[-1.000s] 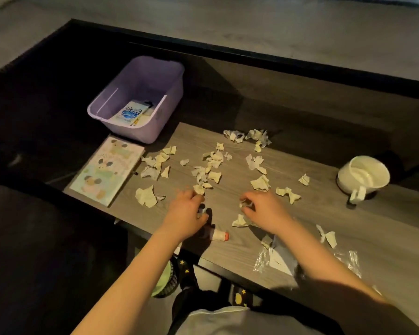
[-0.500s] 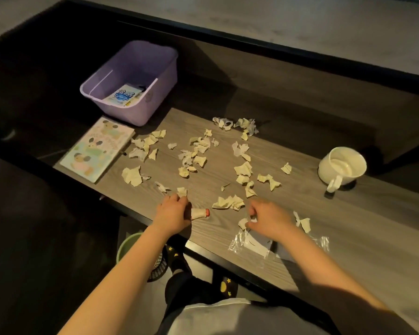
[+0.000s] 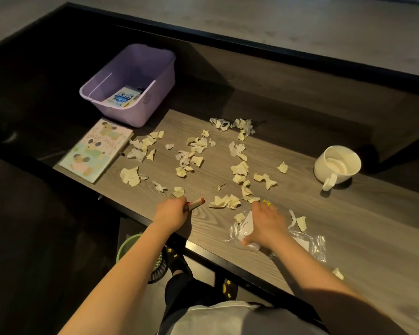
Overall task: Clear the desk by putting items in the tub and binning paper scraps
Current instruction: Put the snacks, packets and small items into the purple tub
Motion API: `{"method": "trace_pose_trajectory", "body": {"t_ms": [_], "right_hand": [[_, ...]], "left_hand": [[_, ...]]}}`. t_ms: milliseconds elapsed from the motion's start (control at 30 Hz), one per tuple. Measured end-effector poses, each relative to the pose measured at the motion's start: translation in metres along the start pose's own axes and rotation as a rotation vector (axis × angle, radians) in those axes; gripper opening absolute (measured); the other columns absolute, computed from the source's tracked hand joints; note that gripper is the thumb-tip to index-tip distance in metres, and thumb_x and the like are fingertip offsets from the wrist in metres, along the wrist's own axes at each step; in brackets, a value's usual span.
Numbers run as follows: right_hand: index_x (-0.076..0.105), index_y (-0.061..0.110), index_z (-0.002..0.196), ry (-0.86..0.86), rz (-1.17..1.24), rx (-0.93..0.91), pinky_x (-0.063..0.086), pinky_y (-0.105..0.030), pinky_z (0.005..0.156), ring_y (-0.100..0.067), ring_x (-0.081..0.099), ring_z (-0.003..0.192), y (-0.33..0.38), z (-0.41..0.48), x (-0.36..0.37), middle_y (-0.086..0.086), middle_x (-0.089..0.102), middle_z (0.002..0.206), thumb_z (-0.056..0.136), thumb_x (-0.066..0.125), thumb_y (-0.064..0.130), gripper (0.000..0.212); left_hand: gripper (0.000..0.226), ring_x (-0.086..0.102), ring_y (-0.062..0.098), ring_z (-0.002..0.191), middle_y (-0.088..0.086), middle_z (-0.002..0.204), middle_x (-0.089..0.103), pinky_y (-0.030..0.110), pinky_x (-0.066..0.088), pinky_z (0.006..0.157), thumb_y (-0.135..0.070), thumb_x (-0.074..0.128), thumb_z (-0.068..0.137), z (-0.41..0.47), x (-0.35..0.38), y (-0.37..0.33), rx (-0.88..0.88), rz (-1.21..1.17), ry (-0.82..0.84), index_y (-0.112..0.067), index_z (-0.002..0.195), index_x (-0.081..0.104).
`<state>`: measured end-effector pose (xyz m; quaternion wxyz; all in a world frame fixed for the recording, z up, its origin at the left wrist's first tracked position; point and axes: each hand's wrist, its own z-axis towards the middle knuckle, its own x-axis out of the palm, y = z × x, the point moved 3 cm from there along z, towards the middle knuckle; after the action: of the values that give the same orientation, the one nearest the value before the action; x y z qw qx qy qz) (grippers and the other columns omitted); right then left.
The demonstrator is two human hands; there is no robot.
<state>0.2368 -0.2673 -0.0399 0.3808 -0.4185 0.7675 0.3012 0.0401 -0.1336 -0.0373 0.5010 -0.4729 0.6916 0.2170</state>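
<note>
The left hand (image 3: 171, 212) grips a red-tipped stick (image 3: 197, 203), well apart from the purple tub (image 3: 155, 102). The right hand (image 3: 264, 221) lies flat on a plastic bag (image 3: 310, 241), beside paper scraps (image 3: 225, 201).

Booklet (image 3: 96, 151) cover reads "HELLO PUPPY"; tub (image 3: 155, 102) packet's (image 3: 122, 99) lettering unreadable.

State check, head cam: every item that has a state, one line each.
purple tub: upright, packet inside
white mug: upright on desk
booklet: closed, lying flat
paper scraps: scattered over desk
left hand: grips red-capped tube
right hand: open, resting on clear wrapper
</note>
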Motion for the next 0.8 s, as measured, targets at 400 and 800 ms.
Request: {"method": "trace_pose_trajectory", "body": {"t_ms": [400,800], "right_hand": [[0.070,0.024,0.108,-0.321,0.037,-0.157,0.033,-0.033,0.091,-0.022,0.040,0.115,0.001,0.012,-0.006,0.000,0.053,0.118,0.092,0.055,0.029,0.023],[0.033,0.022,0.141,-0.110,-0.074,-0.171,0.015,-0.042,0.114,-0.022,0.025,0.139,-0.001,0.004,-0.003,-0.002,0.032,0.149,0.075,0.062,0.055,0.079]], "left_hand": [[0.016,0.055,0.028,0.093,0.007,0.097,0.064,0.033,0.036,0.071,-0.015,0.045,0.091,0.001,-0.036,-0.026,0.138,0.132,-0.380,-0.011,0.100,0.058],[0.020,0.056,0.028,0.079,0.010,0.085,0.064,0.036,0.046,0.067,-0.019,0.046,0.094,0.001,-0.047,-0.021,0.161,-0.047,-0.435,-0.007,0.092,0.061]]}}
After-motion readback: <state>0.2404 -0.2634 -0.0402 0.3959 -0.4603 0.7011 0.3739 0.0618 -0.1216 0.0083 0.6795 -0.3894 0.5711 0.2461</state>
